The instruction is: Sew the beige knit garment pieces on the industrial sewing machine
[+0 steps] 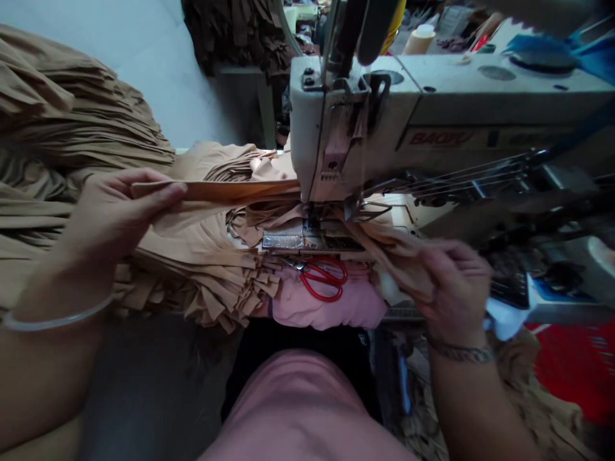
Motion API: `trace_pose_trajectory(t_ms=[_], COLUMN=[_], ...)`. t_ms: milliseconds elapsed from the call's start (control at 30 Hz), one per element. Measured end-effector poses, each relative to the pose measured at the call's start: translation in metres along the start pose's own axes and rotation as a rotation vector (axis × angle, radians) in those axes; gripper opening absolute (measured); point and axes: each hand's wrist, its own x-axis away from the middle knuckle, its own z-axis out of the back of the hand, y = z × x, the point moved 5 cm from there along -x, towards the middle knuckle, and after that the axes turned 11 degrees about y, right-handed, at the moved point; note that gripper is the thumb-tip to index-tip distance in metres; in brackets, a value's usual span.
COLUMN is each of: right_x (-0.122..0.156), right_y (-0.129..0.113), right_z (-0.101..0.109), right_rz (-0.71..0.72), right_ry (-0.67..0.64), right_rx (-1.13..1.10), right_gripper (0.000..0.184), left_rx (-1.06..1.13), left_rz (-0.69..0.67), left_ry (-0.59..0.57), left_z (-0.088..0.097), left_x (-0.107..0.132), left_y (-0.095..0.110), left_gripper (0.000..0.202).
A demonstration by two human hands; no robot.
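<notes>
A sewing machine stands ahead of me, its needle area low at the centre. My left hand pinches the end of a tan fabric strip, thumb on top, and the strip runs taut to the machine head. On the other side, my right hand is closed around bunched tan fabric that comes out from beside the needle area. Whether both hands hold one piece cannot be seen, as the machine head hides the middle. Red-handled scissors lie on pink cloth in front of the needle plate.
Stacks of tan fabric pieces fill the left side, with more loose layers by the needle plate. Dark fabric hangs at the back. A thread cone stands behind the machine. Something red lies at lower right.
</notes>
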Motion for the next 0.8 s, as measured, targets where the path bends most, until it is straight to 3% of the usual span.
trace_pose_trajectory(t_ms=[67,100,133,167,200,300,400,533,667,800], right_x=[0.013,0.023,0.030,0.033,0.031,0.018,0.014,0.027,0.039,0.043], right_y=[-0.004,-0.002,0.002,0.007,0.012,0.019,0.018,0.011,0.008,0.009], right_z=[-0.042,-0.062,-0.075,-0.083,-0.086,-0.078,-0.068,-0.070,-0.083,-0.091], right_rz=[0.327,0.523,0.728,0.911,1.069,1.336,1.413,1.435,1.345,1.238], right_ry=[-0.370,-0.592,-0.734,-0.790,-0.791,-0.704,-0.706,-0.724,-0.685,-0.563], right_rx=[0.253,0.398,0.547,0.701,0.844,1.091,1.068,0.954,1.025,0.983], right_gripper=[0.012,0.023,0.033,0.040,0.045,0.044,0.038,0.037,0.037,0.031], left_rx=[0.113,0.121,0.087,0.020,-0.080,-0.367,-0.513,-0.645,-0.766,-0.725], left_rz=[-0.180,-0.338,-0.535,-0.737,-0.897,-1.142,-1.213,-1.166,-1.052,-1.007], left_ry=[-0.198,-0.357,-0.514,-0.589,-0.587,-0.422,-0.363,-0.355,-0.391,-0.270], left_z=[-0.034,-0.057,-0.081,-0.101,-0.118,-0.145,-0.146,-0.138,-0.142,-0.147], left_x=[0.017,0.028,0.040,0.049,0.055,0.059,0.070,0.097,0.116,0.111], left_y=[0.017,0.024,0.029,0.031,0.028,0.015,0.012,0.028,0.044,0.044], left_gripper=[0.044,0.044,0.043,0.043,0.041,0.042,0.042,0.045,0.047,0.043])
